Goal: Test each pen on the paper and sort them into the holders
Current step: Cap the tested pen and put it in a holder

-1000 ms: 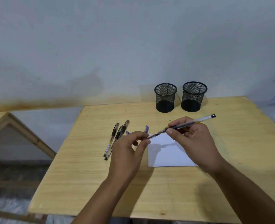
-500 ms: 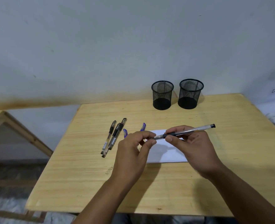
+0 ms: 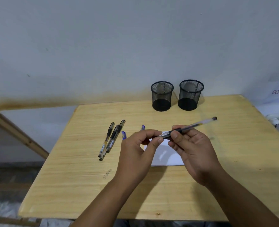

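1. Above the white paper [image 3: 166, 154], my right hand [image 3: 192, 149] pinches a clear black-ink pen [image 3: 191, 127] between thumb and curled fingers, its back end pointing up and to the right.
2. My left hand [image 3: 140, 149] pinches the pen's tip end between thumb and forefinger.
3. Three black pens [image 3: 110, 139] lie together on the wooden table [image 3: 86, 177], left of my hands.
4. Two blue caps [image 3: 124, 134] peek out beyond my left hand.
5. Two black mesh holders [image 3: 162, 95] stand side by side at the table's far edge.
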